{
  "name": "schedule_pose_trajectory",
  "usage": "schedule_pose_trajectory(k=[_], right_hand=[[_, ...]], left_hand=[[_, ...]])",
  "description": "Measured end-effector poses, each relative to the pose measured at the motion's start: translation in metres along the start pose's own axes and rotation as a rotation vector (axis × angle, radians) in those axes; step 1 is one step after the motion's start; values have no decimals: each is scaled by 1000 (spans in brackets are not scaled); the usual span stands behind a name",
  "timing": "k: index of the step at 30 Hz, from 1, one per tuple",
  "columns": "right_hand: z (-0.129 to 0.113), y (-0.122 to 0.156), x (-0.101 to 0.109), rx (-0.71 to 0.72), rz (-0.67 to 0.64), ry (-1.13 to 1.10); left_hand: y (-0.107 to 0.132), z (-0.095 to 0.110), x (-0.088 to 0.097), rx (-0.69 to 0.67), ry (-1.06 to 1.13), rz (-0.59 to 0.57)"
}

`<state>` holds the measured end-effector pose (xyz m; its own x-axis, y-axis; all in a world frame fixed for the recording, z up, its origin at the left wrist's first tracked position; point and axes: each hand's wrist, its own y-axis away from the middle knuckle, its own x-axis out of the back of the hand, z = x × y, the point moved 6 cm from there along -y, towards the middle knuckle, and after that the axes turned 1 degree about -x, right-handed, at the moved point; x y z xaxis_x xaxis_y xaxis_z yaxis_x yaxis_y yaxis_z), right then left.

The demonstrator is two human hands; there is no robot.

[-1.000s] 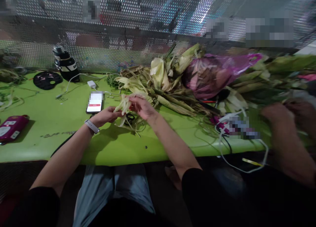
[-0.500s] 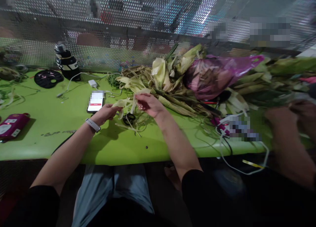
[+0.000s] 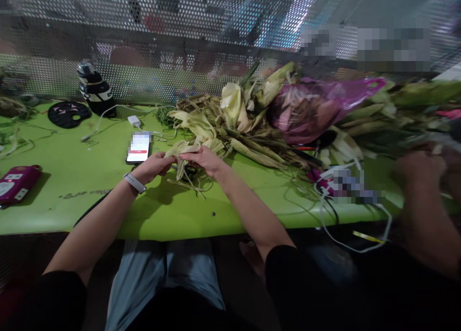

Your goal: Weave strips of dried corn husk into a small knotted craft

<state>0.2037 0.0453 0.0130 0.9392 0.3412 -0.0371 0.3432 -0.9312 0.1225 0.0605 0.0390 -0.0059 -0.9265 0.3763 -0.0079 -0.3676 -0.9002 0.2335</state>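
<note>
We are holding a pale, papery strip of corn husk [image 3: 183, 149] just above the smooth, lime-green counter [image 3: 169, 223], the fingers of the left hand [image 3: 158, 165] pinching one end and those of the right hand [image 3: 206, 161] pinching it close by. For tidy work, we are best pulling gently and evenly from short grips, as fibre this thin is looking prone to split. Thin, cream-coloured shreds [image 3: 180, 183] are lying below, a black-edged smartphone [image 3: 139, 149] is glowing near the left hand, and a tangled, yellow-green heap of husks [image 3: 254, 153] is sprawling beyond the right.
</note>
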Motion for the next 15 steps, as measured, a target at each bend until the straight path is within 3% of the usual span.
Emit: schedule_pose_trajectory(k=[8, 15], right_hand=[[4, -3, -1, -29, -55, 81], [9, -10, -4, 38, -120, 9]], left_hand=[[3, 2, -4, 38, 39, -108], [5, 4, -5, 11, -107, -89]])
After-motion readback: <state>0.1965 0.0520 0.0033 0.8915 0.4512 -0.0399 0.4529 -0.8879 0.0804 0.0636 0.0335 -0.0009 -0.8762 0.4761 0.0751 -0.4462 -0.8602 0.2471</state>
